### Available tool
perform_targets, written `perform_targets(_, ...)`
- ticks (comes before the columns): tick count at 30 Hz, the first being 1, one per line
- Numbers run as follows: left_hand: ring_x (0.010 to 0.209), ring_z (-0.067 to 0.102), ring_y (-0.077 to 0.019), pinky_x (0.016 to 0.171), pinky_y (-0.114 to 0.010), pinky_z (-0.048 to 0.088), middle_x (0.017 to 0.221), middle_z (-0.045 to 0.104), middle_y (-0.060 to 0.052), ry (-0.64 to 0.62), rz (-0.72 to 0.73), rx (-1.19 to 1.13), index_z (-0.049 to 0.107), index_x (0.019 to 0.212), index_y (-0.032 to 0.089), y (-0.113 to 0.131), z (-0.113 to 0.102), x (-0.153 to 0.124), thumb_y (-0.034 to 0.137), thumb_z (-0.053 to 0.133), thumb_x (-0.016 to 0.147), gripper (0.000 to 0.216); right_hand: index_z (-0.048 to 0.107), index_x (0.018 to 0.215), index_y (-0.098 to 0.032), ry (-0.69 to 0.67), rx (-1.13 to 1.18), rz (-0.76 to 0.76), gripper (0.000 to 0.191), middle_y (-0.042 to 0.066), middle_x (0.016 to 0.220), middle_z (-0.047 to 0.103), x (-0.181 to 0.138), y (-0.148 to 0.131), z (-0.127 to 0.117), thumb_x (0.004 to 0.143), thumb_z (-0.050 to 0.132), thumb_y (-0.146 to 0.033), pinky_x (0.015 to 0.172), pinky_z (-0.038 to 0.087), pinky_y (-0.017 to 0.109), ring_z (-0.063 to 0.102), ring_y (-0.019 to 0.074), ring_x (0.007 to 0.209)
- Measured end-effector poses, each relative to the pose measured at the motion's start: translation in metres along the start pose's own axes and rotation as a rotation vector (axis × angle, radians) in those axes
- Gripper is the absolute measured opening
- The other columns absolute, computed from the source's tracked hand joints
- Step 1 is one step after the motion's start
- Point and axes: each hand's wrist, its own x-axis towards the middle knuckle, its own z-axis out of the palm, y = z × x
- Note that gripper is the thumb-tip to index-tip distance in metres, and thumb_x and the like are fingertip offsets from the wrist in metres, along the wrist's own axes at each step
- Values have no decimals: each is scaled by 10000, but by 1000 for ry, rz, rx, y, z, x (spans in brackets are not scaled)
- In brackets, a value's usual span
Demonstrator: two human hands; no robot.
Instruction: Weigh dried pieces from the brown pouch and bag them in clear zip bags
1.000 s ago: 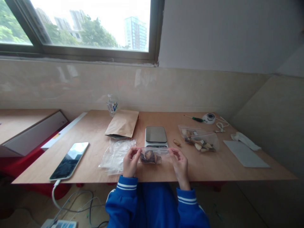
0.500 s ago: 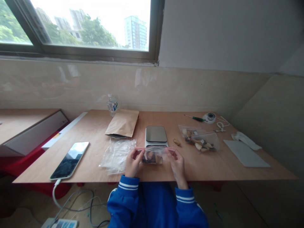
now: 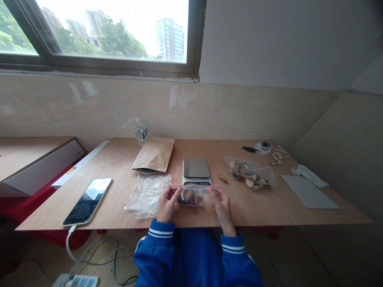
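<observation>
A clear zip bag [image 3: 191,197] with brown and dark dried pieces inside is stretched between my two hands at the table's front edge. My left hand [image 3: 167,202] pinches the left end of its reddish zip strip. At the other end, my right hand [image 3: 220,203] grips the top corner between thumb and fingers. Just behind the bag stands a kitchen scale [image 3: 196,168] with a bare metal plate; the bag partly covers its front. Flat, clear plastic bags [image 3: 146,195] lie beside my left hand. One loose brown piece [image 3: 222,178] rests right of the scale.
Filled zip bags [image 3: 254,177] lie to the right, near a white sheet [image 3: 309,192], a screwdriver [image 3: 249,149] and a dome camera [image 3: 263,147]. On the left are a kraft pouch [image 3: 154,154], a water bottle [image 3: 140,131] and a phone [image 3: 88,201] on a cable.
The view has shifted very slightly. Both hands keep hold of the zip bag's top; its strip looks a little straighter, and more of the scale's display shows above it.
</observation>
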Motion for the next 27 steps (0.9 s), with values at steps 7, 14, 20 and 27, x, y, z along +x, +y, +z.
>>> perform_targets(7, 783, 647, -182, 700, -270, 516, 806, 707, -53, -31, 10, 5, 688, 836, 154, -2, 1, -1, 375, 661, 758, 235, 685, 807, -172, -16, -37, -42, 242, 55, 858, 698, -1, 1, 6, 718, 703, -396, 767, 527, 350, 648, 209, 819)
perform_targets(14, 782, 655, -193, 719, -281, 524, 788, 715, -48, 4, 16, 53, 708, 797, 163, 0, -1, -1, 376, 685, 730, 225, 682, 803, -174, 3, -123, -117, 210, 38, 800, 667, -1, -1, 5, 758, 668, -379, 736, 509, 328, 622, 189, 769)
perform_targets(20, 776, 663, -191, 719, -280, 529, 789, 720, -50, 6, 2, 35, 710, 824, 154, -1, -3, 0, 385, 686, 729, 251, 674, 791, -176, 1, -80, -97, 195, 26, 792, 668, 0, 4, 6, 746, 683, -366, 719, 505, 307, 627, 175, 744)
perform_targets(27, 816, 672, -223, 745, -317, 543, 845, 727, -69, -60, -47, 10, 728, 807, 164, 0, -1, 1, 392, 720, 683, 260, 691, 809, -178, -63, -63, -65, 221, 49, 818, 692, -1, 4, 10, 725, 692, -383, 736, 537, 332, 647, 199, 781)
